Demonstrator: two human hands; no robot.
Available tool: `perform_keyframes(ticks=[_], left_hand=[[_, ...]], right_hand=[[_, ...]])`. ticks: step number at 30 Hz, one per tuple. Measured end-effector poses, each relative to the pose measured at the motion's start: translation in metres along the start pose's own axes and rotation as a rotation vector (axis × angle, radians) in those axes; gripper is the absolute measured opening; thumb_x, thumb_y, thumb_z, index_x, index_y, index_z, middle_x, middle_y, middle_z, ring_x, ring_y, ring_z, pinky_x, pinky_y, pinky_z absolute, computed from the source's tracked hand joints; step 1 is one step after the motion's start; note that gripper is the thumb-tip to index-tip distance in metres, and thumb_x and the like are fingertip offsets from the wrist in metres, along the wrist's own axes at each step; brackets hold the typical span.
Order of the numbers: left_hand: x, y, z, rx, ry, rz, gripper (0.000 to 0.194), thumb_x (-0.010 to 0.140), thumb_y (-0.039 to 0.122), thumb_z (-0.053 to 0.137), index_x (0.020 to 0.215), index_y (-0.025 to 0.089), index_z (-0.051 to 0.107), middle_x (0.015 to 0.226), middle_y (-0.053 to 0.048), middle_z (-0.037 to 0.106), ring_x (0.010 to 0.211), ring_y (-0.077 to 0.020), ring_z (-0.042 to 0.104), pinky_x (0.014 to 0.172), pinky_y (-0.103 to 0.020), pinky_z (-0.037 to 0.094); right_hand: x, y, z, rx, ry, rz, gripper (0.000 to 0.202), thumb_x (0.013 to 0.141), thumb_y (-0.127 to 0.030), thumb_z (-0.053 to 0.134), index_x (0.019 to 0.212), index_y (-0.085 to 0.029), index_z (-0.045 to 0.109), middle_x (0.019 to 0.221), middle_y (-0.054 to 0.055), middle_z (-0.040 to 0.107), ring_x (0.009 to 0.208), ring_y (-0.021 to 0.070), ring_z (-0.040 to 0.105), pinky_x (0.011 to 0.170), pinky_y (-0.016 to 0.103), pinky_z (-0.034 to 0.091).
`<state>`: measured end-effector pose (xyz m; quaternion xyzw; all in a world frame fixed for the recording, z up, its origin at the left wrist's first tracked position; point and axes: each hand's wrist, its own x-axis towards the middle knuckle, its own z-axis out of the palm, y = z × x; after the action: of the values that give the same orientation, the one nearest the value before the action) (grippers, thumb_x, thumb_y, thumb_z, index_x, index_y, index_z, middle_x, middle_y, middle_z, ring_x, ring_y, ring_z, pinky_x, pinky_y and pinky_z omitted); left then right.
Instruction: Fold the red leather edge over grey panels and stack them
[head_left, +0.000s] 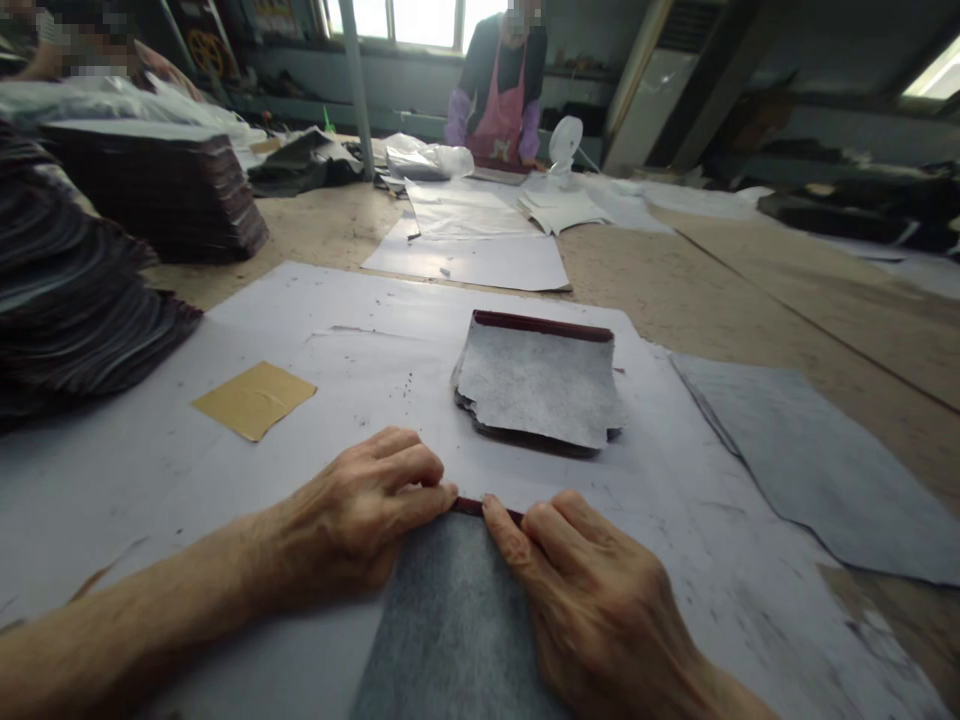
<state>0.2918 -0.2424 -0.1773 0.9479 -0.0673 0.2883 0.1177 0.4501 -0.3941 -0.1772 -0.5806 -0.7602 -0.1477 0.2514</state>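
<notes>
A grey fabric-like sheet (465, 620) lies in front of me, its far edge folded over into a narrow dark red strip (469, 507). My left hand (367, 500) pinches the left end of that strip, fingers curled. My right hand (592, 590) presses on the strip's right part with thumb and index finger, the other fingers bent in. Just beyond my hands rests a small stack of similar pieces (540, 385), grey side up with a dark red folded far edge. The sheet's near end runs out of view.
White paper (360, 350) covers the table under the work. A tan square (255, 400) lies left, a larger grey sheet (817, 450) right. Tall dark stacks (150, 190) stand at the far left. A person in a pink apron (504, 110) stands across the table; another is at upper left.
</notes>
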Motion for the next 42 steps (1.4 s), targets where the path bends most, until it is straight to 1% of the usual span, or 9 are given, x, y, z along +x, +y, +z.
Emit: perform_keyframes(ticks=[3, 8, 13, 18, 22, 24, 27, 31, 42], left_hand=[[0.002, 0.001, 0.0, 0.012, -0.014, 0.014, 0.028, 0.078, -0.001, 0.039, 0.1, 0.01, 0.054, 0.082, -0.008, 0.054, 0.073, -0.0157, 0.045, 0.064, -0.032, 0.041], [0.004, 0.004, -0.001, 0.05, -0.042, 0.039, 0.023, 0.078, 0.001, 0.039, 0.095, 0.007, 0.054, 0.077, -0.009, 0.054, 0.071, -0.0168, 0.045, 0.063, -0.034, 0.039], [0.005, 0.002, -0.001, 0.052, -0.04, 0.034, 0.02, 0.079, 0.004, 0.04, 0.088, 0.008, 0.057, 0.076, -0.008, 0.055, 0.07, -0.0171, 0.045, 0.061, -0.034, 0.038], [0.005, -0.001, -0.014, -0.126, 0.082, -0.165, 0.032, 0.079, 0.002, 0.041, 0.101, 0.016, 0.059, 0.081, -0.005, 0.057, 0.073, -0.0139, 0.05, 0.066, -0.03, 0.042], [-0.003, 0.02, -0.02, -0.177, 0.113, -0.329, 0.027, 0.081, 0.005, 0.042, 0.097, 0.017, 0.061, 0.082, -0.005, 0.058, 0.076, -0.0138, 0.052, 0.069, -0.029, 0.044], [-0.009, 0.036, -0.014, -0.113, 0.069, -0.349, 0.025, 0.08, 0.008, 0.041, 0.094, 0.016, 0.06, 0.083, -0.006, 0.059, 0.075, -0.0156, 0.052, 0.068, -0.032, 0.045], [-0.018, 0.052, 0.0, 0.073, 0.114, -0.321, 0.027, 0.08, 0.011, 0.039, 0.097, 0.014, 0.059, 0.089, -0.009, 0.061, 0.079, -0.0186, 0.052, 0.069, -0.033, 0.046], [-0.022, 0.054, 0.008, 0.194, 0.161, -0.263, 0.03, 0.078, 0.01, 0.038, 0.1, 0.011, 0.058, 0.092, -0.011, 0.061, 0.082, -0.02, 0.053, 0.071, -0.035, 0.047], [-0.023, 0.052, 0.009, 0.177, 0.13, -0.247, 0.031, 0.076, 0.01, 0.039, 0.1, 0.007, 0.058, 0.092, -0.013, 0.059, 0.082, -0.0223, 0.052, 0.07, -0.038, 0.046]], right_hand=[[0.005, -0.002, -0.004, -0.037, -0.036, -0.038, 0.033, 0.085, -0.005, 0.032, 0.105, -0.004, 0.058, 0.073, 0.007, 0.056, 0.066, 0.0171, 0.045, 0.055, 0.03, 0.044], [0.02, -0.01, -0.004, -0.175, -0.103, -0.109, 0.036, 0.08, -0.002, 0.029, 0.077, -0.009, 0.063, 0.071, 0.009, 0.056, 0.063, 0.0194, 0.045, 0.051, 0.033, 0.039], [0.024, -0.007, 0.011, 0.02, -0.043, -0.119, 0.03, 0.08, -0.003, 0.032, 0.083, -0.005, 0.062, 0.071, 0.009, 0.053, 0.064, 0.0182, 0.043, 0.055, 0.032, 0.041], [0.02, 0.001, 0.015, 0.118, -0.064, -0.131, 0.028, 0.08, -0.003, 0.032, 0.077, -0.007, 0.06, 0.074, 0.01, 0.052, 0.067, 0.0178, 0.042, 0.057, 0.032, 0.043], [0.021, 0.004, 0.013, 0.193, -0.062, -0.109, 0.028, 0.079, -0.003, 0.034, 0.087, -0.006, 0.06, 0.078, 0.011, 0.053, 0.071, 0.019, 0.043, 0.061, 0.033, 0.046], [0.022, 0.005, 0.014, 0.223, -0.075, -0.092, 0.032, 0.079, -0.004, 0.034, 0.1, -0.004, 0.058, 0.082, 0.011, 0.054, 0.074, 0.0197, 0.044, 0.063, 0.035, 0.047], [0.023, 0.006, 0.016, 0.216, -0.102, -0.079, 0.038, 0.081, -0.007, 0.034, 0.114, -0.006, 0.052, 0.083, 0.011, 0.053, 0.074, 0.0196, 0.044, 0.063, 0.037, 0.048], [0.025, 0.007, 0.015, 0.191, -0.136, -0.071, 0.04, 0.081, -0.008, 0.034, 0.116, -0.008, 0.052, 0.082, 0.011, 0.051, 0.073, 0.0196, 0.043, 0.061, 0.038, 0.049], [0.027, 0.004, 0.016, 0.172, -0.239, -0.016, 0.049, 0.076, -0.006, 0.037, 0.121, -0.017, 0.05, 0.082, 0.009, 0.047, 0.073, 0.0201, 0.043, 0.058, 0.036, 0.046]])
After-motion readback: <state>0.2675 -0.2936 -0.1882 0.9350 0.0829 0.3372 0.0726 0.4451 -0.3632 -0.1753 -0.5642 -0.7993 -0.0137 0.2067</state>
